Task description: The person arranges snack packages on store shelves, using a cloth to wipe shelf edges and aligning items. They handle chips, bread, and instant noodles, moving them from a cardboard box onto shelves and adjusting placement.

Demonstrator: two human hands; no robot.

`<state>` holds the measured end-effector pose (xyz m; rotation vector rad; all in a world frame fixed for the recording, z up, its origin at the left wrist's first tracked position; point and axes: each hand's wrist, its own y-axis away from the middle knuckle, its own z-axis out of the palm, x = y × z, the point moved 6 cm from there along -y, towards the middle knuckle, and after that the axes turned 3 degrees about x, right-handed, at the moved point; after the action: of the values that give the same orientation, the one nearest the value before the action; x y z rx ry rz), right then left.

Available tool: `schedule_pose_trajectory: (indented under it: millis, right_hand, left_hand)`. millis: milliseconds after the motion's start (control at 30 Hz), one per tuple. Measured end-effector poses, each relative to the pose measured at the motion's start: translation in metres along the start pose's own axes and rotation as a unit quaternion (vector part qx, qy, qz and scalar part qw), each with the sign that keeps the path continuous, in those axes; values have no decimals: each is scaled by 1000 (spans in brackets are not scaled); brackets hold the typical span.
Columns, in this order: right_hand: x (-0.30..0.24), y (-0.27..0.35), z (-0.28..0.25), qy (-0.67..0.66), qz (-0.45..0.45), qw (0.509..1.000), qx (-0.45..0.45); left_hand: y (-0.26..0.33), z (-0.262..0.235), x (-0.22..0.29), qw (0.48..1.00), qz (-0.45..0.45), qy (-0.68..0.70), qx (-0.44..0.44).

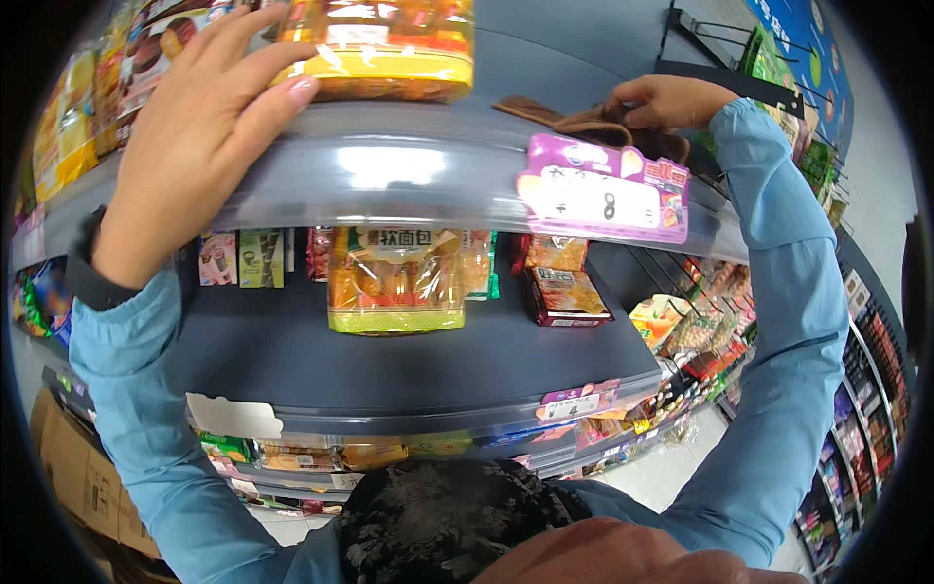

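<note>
On the upper shelf [496,175], my left hand [195,131] is open, its fingers stretched out. Thumb and forefinger lie against the left side of a clear and yellow food package [389,63], whose top is cut off by the frame. To the right, my right hand [671,102] is closed on a brown cloth [589,124], pressed to the shelf surface. Part of the cloth spreads left toward the package. Below the cloth, a purple price tag [603,190] is fixed on the clear shelf edge.
Packaged food [161,49] stands left of my left hand. The shelf below carries a bread package [397,282] and a small dark red packet [569,295]. Metal hooks [720,44] with green bags stick out at the upper right. Cardboard boxes [92,477] stand at lower left.
</note>
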<state>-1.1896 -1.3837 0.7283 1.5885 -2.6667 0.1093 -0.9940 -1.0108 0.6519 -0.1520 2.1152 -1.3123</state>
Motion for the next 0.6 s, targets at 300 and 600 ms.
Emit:
schedule_pose_trajectory:
  millis: [300,600]
  right_hand:
    - [-111,-1,-15,-173,-100,977,-78]
    - [-126,-87,-41,-260,-140,943,157]
  left_hand:
    - [3,-5,6,990,-21,105,90]
    - [1,-3,5,991,-65,101,60]
